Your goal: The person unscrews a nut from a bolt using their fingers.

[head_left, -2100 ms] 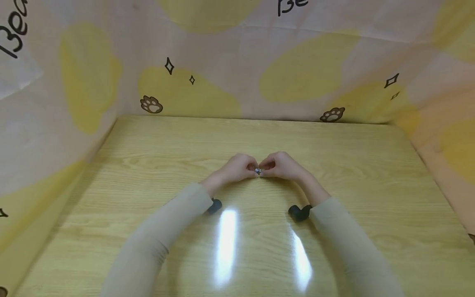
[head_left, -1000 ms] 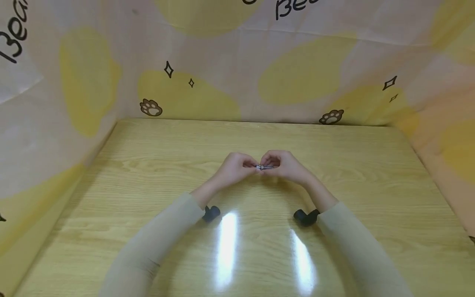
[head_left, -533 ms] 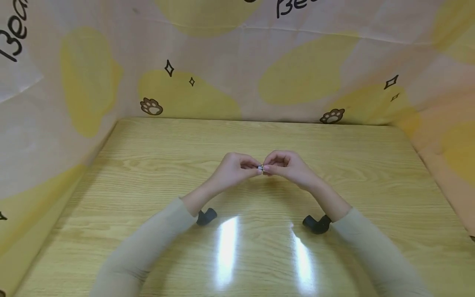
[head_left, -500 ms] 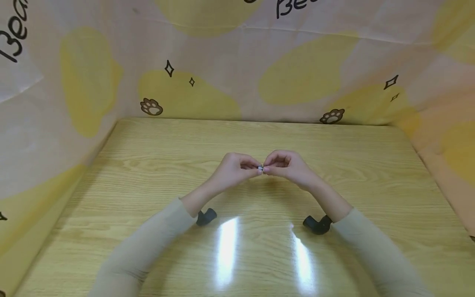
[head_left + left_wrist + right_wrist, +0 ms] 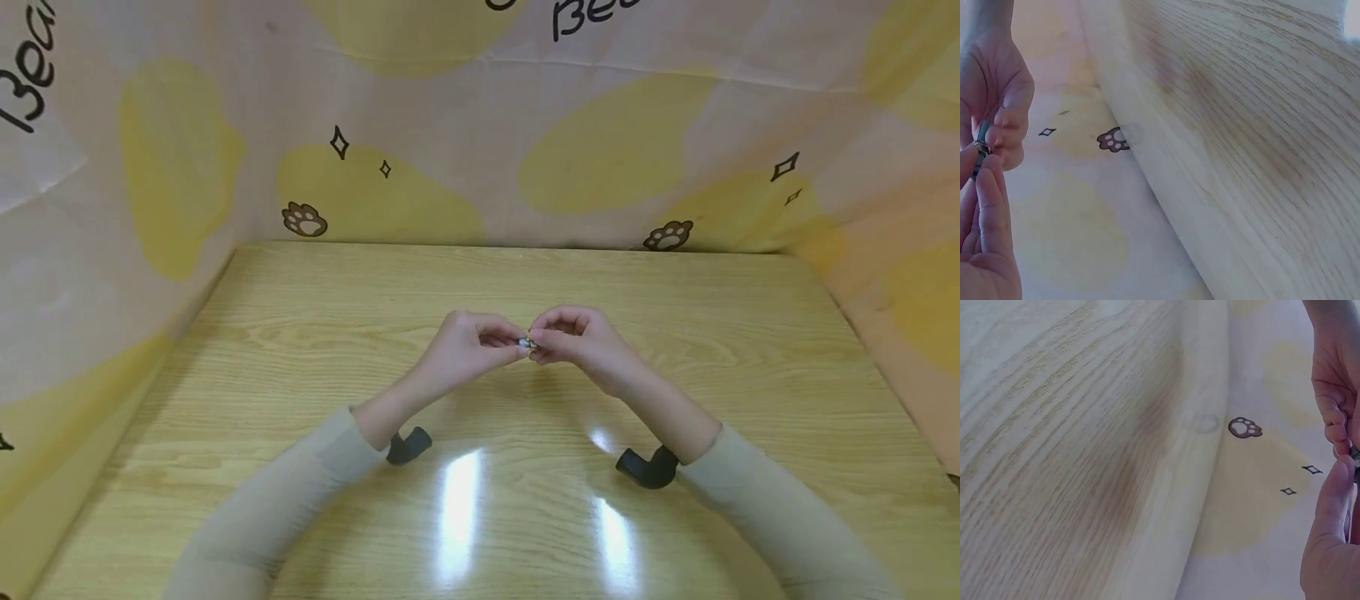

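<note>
A small metal piece with a ring-like collar and a slim dark stem (image 5: 527, 342) is held between the hands, above the middle of the table; its kind is unclear at this size. My left hand (image 5: 463, 354) pinches its left end between thumb and fingers. From the other side, my right hand (image 5: 588, 348) pinches the right end, with its other fingers loosely curled. In the left wrist view the metal piece (image 5: 980, 150) shows a shiny collar and a greenish stem pointing to the right hand (image 5: 1007, 87). Fingertips and the frame edge hide most of it in the right wrist view.
The wood-grain table (image 5: 337, 333) carries bright light reflections near its front. Cloth with yellow patches and paw prints (image 5: 480, 142) stands along the back and both sides. A black wrist mount shows below each wrist, the left one (image 5: 410, 446) and the right one (image 5: 648, 468).
Both wrists have drawn apart and a little nearer the body, while the fingertips stay together at the metal piece. The right thumb and fingers have shifted along its right end.
</note>
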`<state>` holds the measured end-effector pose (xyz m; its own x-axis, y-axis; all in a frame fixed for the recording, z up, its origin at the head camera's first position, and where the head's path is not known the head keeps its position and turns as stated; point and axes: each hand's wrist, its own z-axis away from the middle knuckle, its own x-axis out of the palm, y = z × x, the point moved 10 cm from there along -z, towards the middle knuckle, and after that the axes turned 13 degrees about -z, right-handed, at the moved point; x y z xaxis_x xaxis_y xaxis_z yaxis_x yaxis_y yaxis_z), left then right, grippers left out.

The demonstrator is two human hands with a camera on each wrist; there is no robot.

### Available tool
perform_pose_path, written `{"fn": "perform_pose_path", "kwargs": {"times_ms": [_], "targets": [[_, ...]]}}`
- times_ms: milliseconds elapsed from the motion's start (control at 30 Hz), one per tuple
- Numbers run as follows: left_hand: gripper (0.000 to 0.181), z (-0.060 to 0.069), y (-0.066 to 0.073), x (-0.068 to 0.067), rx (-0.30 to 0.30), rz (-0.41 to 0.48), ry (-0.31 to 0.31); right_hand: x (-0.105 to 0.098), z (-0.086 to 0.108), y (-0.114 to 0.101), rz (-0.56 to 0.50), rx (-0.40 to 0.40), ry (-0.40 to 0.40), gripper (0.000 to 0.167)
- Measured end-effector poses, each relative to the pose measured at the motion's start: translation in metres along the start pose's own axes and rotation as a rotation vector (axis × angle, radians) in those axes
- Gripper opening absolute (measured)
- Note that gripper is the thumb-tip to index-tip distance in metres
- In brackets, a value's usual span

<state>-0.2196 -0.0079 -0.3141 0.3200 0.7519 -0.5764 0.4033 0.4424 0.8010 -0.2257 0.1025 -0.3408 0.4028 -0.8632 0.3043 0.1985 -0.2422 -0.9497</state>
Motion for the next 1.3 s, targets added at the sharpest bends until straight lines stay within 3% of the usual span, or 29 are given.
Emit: {"fn": "perform_pose_path", "kwargs": {"times_ms": [167, 300, 433, 533, 700, 800, 967, 1067, 1300], "targets": [[0.012, 0.004, 0.004, -0.003, -0.012, 0.027, 0.009, 0.005, 0.003, -0.009, -0.034, -0.044, -0.021, 0.025], [0.013, 0.005, 0.002, -0.006, -0.042, 0.037, 0.018, 0.007, 0.004, -0.010, 0.025, -0.027, 0.001, 0.010], [0.015, 0.006, 0.002, -0.008, -0.053, 0.049, 0.023, 0.008, 0.004, -0.009, 0.064, 0.002, 0.016, 0.012], [0.016, 0.008, 0.004, -0.009, -0.051, 0.077, 0.013, 0.010, 0.007, -0.010, 0.028, -0.002, -0.001, 0.006], [0.015, 0.011, 0.006, -0.009, -0.050, 0.106, 0.008, 0.014, 0.011, -0.014, -0.016, -0.046, -0.044, 0.021], [0.015, 0.012, 0.007, -0.010, -0.049, 0.113, 0.020, 0.015, 0.011, -0.014, 0.016, -0.044, -0.033, 0.011], [0.015, 0.012, 0.010, -0.010, -0.011, 0.128, 0.037, 0.015, 0.010, -0.010, 0.054, 0.016, 0.013, 0.010], [0.015, 0.013, 0.012, -0.010, 0.010, 0.136, 0.035, 0.016, 0.012, -0.011, 0.047, 0.011, 0.012, 0.004], [0.014, 0.013, 0.010, -0.011, 0.002, 0.140, 0.040, 0.016, 0.016, -0.014, 0.055, -0.008, -0.002, 0.022]]}}
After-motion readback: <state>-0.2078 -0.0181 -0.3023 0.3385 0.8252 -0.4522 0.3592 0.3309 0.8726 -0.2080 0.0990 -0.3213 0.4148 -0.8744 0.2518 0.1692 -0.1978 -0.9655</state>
